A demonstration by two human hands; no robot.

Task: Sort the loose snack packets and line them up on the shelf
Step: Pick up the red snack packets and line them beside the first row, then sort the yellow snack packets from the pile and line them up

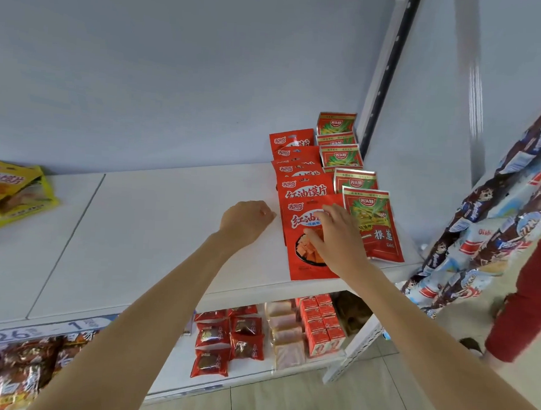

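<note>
On the white shelf (155, 227), the right hand (336, 236) lies with fingers spread flat on the front red packet (307, 263) of its row, printed 红油馍片, beside the red-and-green packets (371, 222) marked 一根葱, while the left hand (246, 219) rests loosely curled, its grip holding nothing.

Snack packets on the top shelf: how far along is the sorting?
Done: two rows at the right end, red packets beside green-and-red packets. In hand: the right hand rests on the front red packet; the left hand holds nothing. Left: the yellow packets heaped at the shelf's left end.
</note>
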